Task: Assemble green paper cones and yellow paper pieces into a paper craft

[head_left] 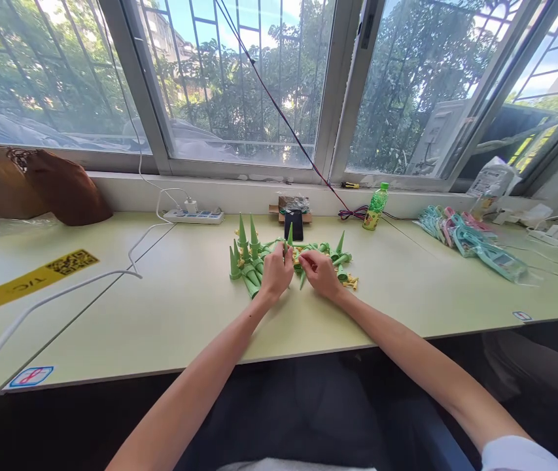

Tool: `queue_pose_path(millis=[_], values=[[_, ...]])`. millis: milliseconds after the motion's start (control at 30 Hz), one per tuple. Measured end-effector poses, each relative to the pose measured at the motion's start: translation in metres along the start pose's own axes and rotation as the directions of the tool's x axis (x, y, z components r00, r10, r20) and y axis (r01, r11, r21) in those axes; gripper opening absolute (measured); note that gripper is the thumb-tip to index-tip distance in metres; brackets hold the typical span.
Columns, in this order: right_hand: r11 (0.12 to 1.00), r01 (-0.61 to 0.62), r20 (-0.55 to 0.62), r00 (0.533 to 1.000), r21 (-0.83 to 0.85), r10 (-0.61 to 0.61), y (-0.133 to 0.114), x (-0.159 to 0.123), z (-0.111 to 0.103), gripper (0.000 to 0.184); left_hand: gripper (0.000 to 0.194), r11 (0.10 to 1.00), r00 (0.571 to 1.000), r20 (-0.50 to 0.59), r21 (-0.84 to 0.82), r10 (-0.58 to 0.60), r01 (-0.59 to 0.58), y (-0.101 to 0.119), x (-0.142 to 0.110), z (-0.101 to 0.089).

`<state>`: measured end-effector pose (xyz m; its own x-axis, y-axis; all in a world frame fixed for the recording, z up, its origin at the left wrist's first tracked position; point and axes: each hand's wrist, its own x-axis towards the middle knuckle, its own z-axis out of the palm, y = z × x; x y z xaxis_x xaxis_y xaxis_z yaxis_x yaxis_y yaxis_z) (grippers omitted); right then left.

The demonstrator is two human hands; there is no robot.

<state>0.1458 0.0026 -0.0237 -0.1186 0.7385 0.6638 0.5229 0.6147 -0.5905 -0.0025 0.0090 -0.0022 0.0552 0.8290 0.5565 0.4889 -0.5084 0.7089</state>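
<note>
A heap of green cone-shaped plastic spikes (249, 261) lies in the middle of the pale desk (171, 307), with small yellow pieces (351, 282) at its right edge. My left hand (275, 271) is closed around one green spike (289, 237) that points upward. My right hand (320, 272) is just right of it, fingers pinched on a small part in the heap that I cannot make out. Both hands rest over the pile's middle.
A black phone (294, 224) stands behind the heap. A white power strip (194, 215) and its cable (63, 294) run left. A green bottle (375, 207), a pile of teal and pink packets (470, 241), a brown bag (63, 186) and yellow tape (23, 282) are also on the desk.
</note>
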Motion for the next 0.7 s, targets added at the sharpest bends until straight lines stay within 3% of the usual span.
queue_pose_path(millis=[200, 333, 567, 700], values=[[0.995, 0.096, -0.044, 0.994, -0.013, -0.096, 0.005, -0.003, 0.004, 0.028, 0.018, 0.997, 0.998, -0.025, -0.049, 0.065, -0.067, 0.001, -0.002, 0.002], [0.98, 0.192, 0.006, 0.981, -0.053, -0.192, 0.016, 0.001, 0.003, 0.029, 0.017, 0.992, 0.991, -0.048, -0.013, 0.121, -0.122, -0.002, -0.005, 0.004], [0.974, 0.221, 0.098, 0.972, -0.052, -0.215, 0.022, 0.023, -0.005, 0.031, 0.019, 0.983, 0.981, -0.07, -0.009, 0.181, -0.182, -0.004, -0.005, 0.003], [0.978, 0.199, 0.078, 0.978, -0.069, -0.193, 0.022, 0.03, -0.003, 0.029, 0.019, 0.984, 0.98, -0.091, -0.021, 0.176, -0.179, -0.004, -0.004, 0.001]])
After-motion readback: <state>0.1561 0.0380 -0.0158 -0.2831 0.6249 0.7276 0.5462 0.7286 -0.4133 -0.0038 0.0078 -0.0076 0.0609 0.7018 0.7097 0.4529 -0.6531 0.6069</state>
